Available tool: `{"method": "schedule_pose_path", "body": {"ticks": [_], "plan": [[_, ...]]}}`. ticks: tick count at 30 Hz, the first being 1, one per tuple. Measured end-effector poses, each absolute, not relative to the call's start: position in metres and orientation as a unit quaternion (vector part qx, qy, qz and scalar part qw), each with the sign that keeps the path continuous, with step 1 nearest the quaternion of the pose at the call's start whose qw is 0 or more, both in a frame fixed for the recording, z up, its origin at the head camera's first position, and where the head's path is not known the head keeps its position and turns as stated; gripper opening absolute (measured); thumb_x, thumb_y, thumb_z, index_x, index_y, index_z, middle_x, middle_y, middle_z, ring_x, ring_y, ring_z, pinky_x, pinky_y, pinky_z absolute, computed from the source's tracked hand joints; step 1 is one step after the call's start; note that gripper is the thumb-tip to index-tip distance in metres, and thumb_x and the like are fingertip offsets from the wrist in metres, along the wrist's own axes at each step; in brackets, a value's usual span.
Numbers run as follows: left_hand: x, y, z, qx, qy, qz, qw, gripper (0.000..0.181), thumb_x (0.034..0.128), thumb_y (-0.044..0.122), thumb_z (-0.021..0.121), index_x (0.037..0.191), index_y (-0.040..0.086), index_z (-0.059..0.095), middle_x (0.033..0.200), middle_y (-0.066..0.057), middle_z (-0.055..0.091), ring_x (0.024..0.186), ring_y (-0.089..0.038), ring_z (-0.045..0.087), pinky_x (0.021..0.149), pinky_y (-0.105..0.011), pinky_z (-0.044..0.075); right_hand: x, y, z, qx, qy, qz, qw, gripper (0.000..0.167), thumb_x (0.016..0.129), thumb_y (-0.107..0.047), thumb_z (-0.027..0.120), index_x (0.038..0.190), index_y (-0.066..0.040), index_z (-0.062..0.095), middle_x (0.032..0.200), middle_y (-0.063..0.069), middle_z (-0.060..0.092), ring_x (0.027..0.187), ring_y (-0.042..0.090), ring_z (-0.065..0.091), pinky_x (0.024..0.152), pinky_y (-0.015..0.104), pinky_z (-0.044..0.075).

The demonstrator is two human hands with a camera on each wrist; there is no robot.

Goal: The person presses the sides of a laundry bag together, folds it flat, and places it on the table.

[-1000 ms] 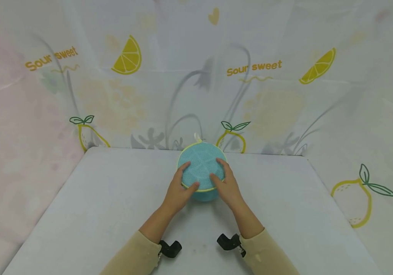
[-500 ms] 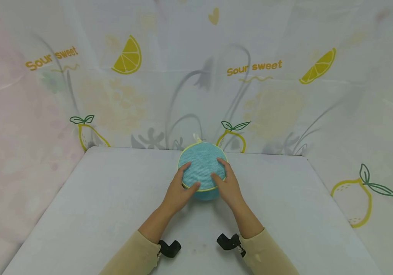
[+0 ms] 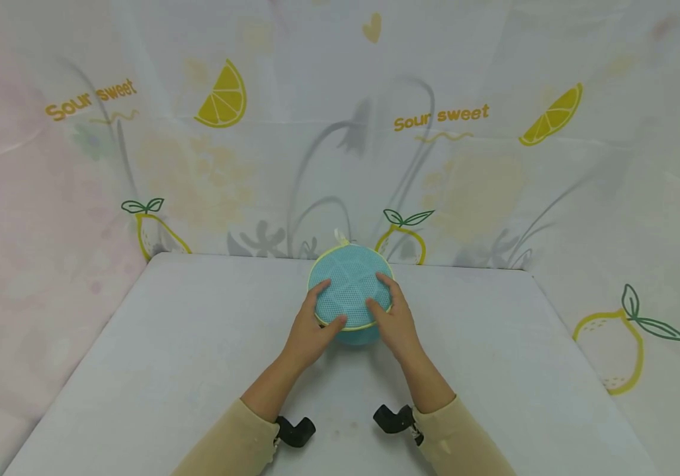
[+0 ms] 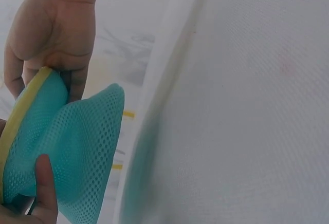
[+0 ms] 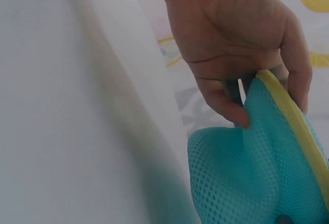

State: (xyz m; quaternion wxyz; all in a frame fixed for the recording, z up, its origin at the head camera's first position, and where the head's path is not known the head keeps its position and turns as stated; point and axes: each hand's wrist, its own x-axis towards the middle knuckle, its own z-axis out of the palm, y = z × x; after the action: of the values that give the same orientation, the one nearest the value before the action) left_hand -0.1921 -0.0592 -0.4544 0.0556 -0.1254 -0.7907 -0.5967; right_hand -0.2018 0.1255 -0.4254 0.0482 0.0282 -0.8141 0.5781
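Note:
A round teal mesh laundry bag [image 3: 352, 284] with yellow edging is held just above the table at mid-frame, its face tilted up towards the head camera. My left hand [image 3: 309, 334] grips its left edge, thumb at the lower rim and fingers along the side. Opposite it, my right hand [image 3: 396, 324] grips the right edge, the thumb lying on the mesh. In the left wrist view the right hand [image 4: 49, 34] shows at the top and the bag looks softly folded. The right wrist view has the left hand [image 5: 231, 34] pinching the bag's edge. Fingers behind the bag are partly hidden.
A white table [image 3: 197, 370] spreads beneath the hands, backed and flanked by a lemon-printed curtain [image 3: 256, 178]. A small pale loop [image 3: 340, 237] sticks up from the bag's far rim. Black wrist cameras [image 3: 296, 432] sit at both cuffs.

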Motion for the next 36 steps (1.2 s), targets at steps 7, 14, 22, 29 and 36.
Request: {"method": "schedule_pose_path", "body": {"ticks": [7,14,22,29,36], "plan": [[-0.1918,-0.0589,-0.4541,-0.115,-0.786,-0.605,0.056,0.077,0.0927,0.019,0.073,0.156,0.02,0.029,0.162,-0.017,0.025,0.146,-0.036,0.031,0.115,-0.055,0.03,-0.1993,0.1232,-0.4242,0.017,-0.814,0.578,0.047,0.059,0.098,-0.019,0.06,0.153,-0.018,0.039,0.162,0.015,0.028,0.148,0.035,0.027,0.118,0.056,0.022],[-0.1916,-0.0591,-0.4536,-0.107,-0.774,-0.62,0.068,0.075,0.0914,0.015,0.073,0.154,0.02,0.032,0.161,-0.017,0.027,0.146,-0.036,0.031,0.115,-0.056,0.029,-0.1966,0.1203,-0.4243,0.014,-0.813,0.581,0.042,0.058,0.099,-0.019,0.059,0.153,-0.018,0.038,0.162,0.015,0.028,0.148,0.035,0.027,0.118,0.055,0.022],[-0.1904,-0.0586,-0.4505,-0.113,-0.75,-0.645,0.09,0.072,0.0895,0.008,0.073,0.152,0.018,0.037,0.16,-0.016,0.029,0.146,-0.037,0.03,0.115,-0.057,0.029,-0.1964,0.1194,-0.4249,0.022,-0.81,0.584,0.045,0.058,0.099,-0.019,0.059,0.153,-0.017,0.038,0.162,0.015,0.028,0.148,0.035,0.026,0.119,0.054,0.022],[-0.1917,-0.0599,-0.452,-0.114,-0.734,-0.662,0.096,0.069,0.0902,0.005,0.071,0.15,0.014,0.039,0.159,-0.017,0.031,0.146,-0.037,0.031,0.116,-0.057,0.028,-0.2002,0.1205,-0.4286,0.037,-0.799,0.597,0.056,0.057,0.098,-0.017,0.062,0.15,-0.014,0.039,0.16,0.017,0.03,0.148,0.035,0.028,0.119,0.053,0.022],[-0.1919,-0.0609,-0.4517,-0.121,-0.722,-0.676,0.079,0.067,0.0912,0.005,0.071,0.15,0.01,0.039,0.159,-0.018,0.031,0.145,-0.035,0.031,0.116,-0.055,0.028,-0.204,0.1247,-0.4314,0.031,-0.793,0.606,0.049,0.059,0.099,-0.02,0.064,0.152,-0.016,0.037,0.162,0.014,0.027,0.149,0.034,0.026,0.119,0.053,0.023]]}}
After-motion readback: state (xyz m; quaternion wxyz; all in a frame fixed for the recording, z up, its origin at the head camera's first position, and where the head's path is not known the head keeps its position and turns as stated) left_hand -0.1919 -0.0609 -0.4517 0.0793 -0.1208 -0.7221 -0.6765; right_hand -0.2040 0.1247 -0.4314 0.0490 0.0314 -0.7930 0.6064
